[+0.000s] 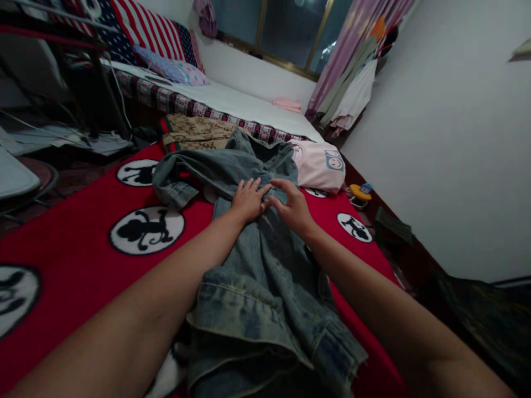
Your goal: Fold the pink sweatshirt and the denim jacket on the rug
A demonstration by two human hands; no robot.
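Note:
A faded blue denim jacket [265,265] lies on a red blanket [83,232] with black-and-white monkey patches. Its collar points away from me, and its frayed hem and a cuff are nearest. One sleeve [199,166] bends out to the left. My left hand [250,200] rests on the jacket's upper front with its fingers spread. Close beside it, my right hand [293,209] touches the same area, its fingers curved and its thumb and forefinger tips apart. The fabric right under the fingertips is partly hidden.
Beyond the collar lie a pale pink shirt [319,166] and a brown patterned cloth [203,132]. A bench bed [249,105] stands below the window. To the right is a white wall [435,138]; a chair [29,182] stands at the left.

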